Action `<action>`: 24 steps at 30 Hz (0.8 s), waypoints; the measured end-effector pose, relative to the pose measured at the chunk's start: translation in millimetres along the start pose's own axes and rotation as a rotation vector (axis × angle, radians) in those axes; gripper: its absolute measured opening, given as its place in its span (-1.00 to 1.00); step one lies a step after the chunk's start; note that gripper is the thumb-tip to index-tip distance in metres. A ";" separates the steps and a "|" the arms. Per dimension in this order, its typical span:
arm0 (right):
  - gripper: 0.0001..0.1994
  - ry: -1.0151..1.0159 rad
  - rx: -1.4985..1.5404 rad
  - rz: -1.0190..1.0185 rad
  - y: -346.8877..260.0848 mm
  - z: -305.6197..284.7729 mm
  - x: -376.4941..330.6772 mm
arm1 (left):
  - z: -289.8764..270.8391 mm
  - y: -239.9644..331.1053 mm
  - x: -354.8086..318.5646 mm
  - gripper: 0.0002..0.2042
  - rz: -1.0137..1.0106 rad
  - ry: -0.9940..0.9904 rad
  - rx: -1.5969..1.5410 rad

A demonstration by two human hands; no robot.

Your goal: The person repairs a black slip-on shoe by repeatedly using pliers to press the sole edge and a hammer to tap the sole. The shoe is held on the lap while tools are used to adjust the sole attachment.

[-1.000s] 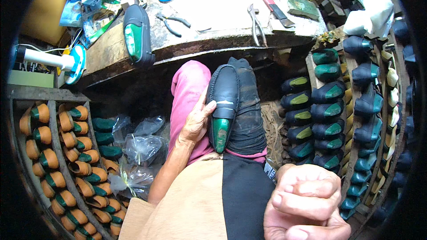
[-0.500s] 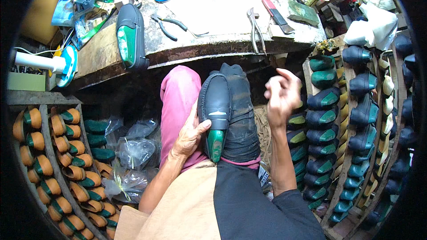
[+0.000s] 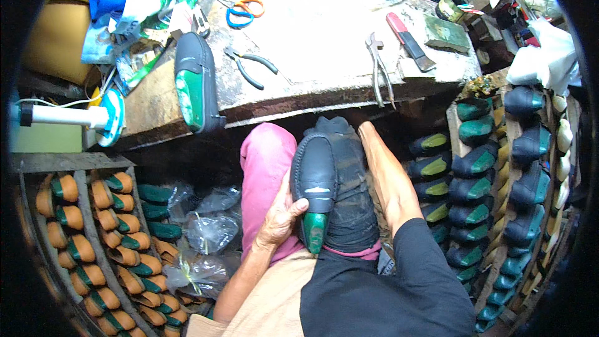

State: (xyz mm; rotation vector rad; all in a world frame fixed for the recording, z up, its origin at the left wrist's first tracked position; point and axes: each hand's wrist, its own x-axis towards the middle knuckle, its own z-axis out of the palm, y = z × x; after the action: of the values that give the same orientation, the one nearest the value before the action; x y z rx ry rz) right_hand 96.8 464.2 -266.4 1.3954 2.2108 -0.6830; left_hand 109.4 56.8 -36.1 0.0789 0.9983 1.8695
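A black loafer [image 3: 314,165] with a green shoe last [image 3: 315,232] filling its heel end lies across my thighs, toe pointing away from me. My left hand [image 3: 281,217] grips its left side, thumb over the edge near the green last. My right forearm [image 3: 393,178] reaches forward past my right knee, and the hand itself is hidden below the bench edge. On the bench's left end stands another black loafer [image 3: 196,65], also with a green last in it.
The workbench [image 3: 299,56] holds cutting pliers [image 3: 251,67], pincers [image 3: 378,68], a red-handled knife [image 3: 409,40] and scissors [image 3: 243,12]. Racks of tan shoes [image 3: 90,246] stand left, racks of dark shoes [image 3: 471,187] right. Clear plastic bags [image 3: 212,231] lie beside my left leg.
My right hand, raised beside the right knee before, has gone forward and down out of sight under the bench edge. My left hand keeps its hold on the loafer. The view has shifted slightly.
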 end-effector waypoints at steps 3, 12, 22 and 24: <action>-0.63 -0.015 -0.010 0.012 -13.7 2.2 10.5 | 0.2 2.8 1.0 0.06 0.002 -0.017 0.006; -0.74 0.004 0.350 -0.142 43.3 -1.9 -15.2 | -3.1 0.6 -1.5 0.08 -0.026 -0.037 -0.051; -0.72 0.278 1.293 0.073 183.4 -2.3 -177.1 | 11.5 25.0 14.2 -0.19 0.027 -0.079 0.541; -0.72 0.322 1.268 -0.046 207.7 3.6 -220.1 | 17.3 20.8 17.7 -0.34 0.026 0.011 0.611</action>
State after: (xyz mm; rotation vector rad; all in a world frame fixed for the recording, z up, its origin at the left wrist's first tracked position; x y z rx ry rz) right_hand 374.1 385.5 -174.1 2.0628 2.0006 -2.2421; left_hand 92.9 77.1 -17.1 0.4436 1.5506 1.5280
